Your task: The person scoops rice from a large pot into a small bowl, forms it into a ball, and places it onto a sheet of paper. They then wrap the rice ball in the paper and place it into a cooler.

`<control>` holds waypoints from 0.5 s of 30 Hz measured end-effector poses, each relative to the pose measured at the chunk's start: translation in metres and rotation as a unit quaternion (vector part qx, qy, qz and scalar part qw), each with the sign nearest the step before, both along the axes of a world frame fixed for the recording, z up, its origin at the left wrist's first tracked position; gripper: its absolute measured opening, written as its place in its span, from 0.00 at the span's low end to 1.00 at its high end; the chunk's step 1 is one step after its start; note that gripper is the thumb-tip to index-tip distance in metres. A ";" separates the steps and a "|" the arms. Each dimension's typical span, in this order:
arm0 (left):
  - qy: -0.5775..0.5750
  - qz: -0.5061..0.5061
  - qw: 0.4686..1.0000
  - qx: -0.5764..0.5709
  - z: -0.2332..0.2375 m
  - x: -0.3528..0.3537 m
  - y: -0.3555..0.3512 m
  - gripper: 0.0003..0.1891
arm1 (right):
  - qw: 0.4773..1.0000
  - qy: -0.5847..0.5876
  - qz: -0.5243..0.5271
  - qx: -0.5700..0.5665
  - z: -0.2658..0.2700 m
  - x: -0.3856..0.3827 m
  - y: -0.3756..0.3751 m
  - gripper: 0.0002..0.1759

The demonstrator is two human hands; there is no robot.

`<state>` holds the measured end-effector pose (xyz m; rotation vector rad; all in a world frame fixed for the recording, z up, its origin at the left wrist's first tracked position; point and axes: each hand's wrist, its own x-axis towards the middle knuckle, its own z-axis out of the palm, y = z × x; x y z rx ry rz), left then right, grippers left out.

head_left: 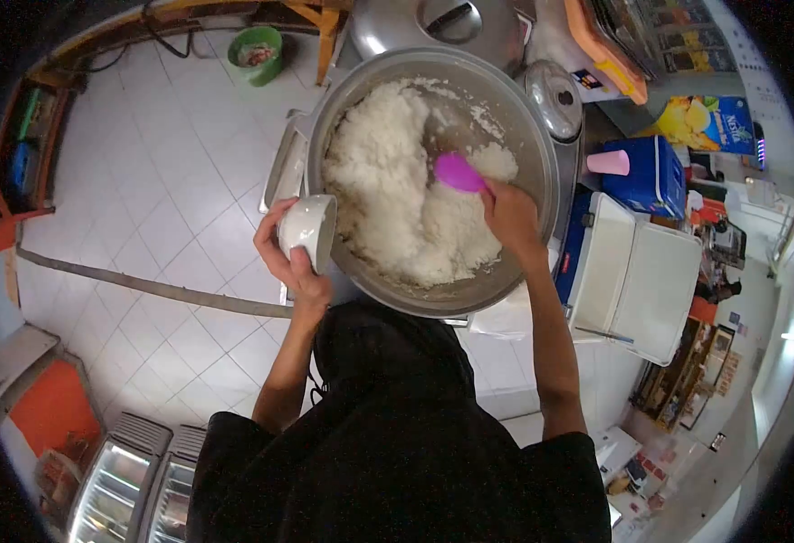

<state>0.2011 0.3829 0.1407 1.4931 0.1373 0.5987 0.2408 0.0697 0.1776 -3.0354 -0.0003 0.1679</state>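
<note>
A large metal pot (542,163) stands in front of me, with a big mound of white cooked rice (379,181) inside. My right hand (512,215) is over the pot, its fingers wrapped round the handle of a purple rice paddle (459,172). The paddle's blade is at the rice, near a part of the pot where the bottom shows. At the pot's left rim, my left hand (293,262) grips a small white bowl (308,233), tilted on its side with its mouth towards the pot. What the bowl holds inside is hidden.
Behind the pot sits a large lidded metal pot (388,27), with a smaller metal lid (554,98) to its right. An open white cooler box (601,262) and a blue cooler (641,181) with a pink cup (608,163) are on the right. A green bucket (257,56) stands on the tiled floor.
</note>
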 end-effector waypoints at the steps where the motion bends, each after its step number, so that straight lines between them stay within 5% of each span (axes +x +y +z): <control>1: -0.017 0.004 1.000 -0.010 -0.009 0.000 -0.004 0.33 | 0.997 -0.025 0.066 0.038 0.014 -0.011 0.013 0.12; 4: -0.021 0.004 0.999 -0.038 -0.019 -0.005 -0.016 0.31 | 0.990 0.061 0.098 -0.079 0.012 -0.040 0.031 0.12; 10: -0.045 0.016 0.999 0.017 -0.015 -0.005 -0.031 0.32 | 0.991 0.042 0.112 0.066 -0.016 -0.069 0.045 0.13; 15: -0.096 -0.008 0.993 0.072 -0.017 -0.004 -0.026 0.28 | 0.961 0.182 0.096 0.186 -0.029 -0.075 0.055 0.11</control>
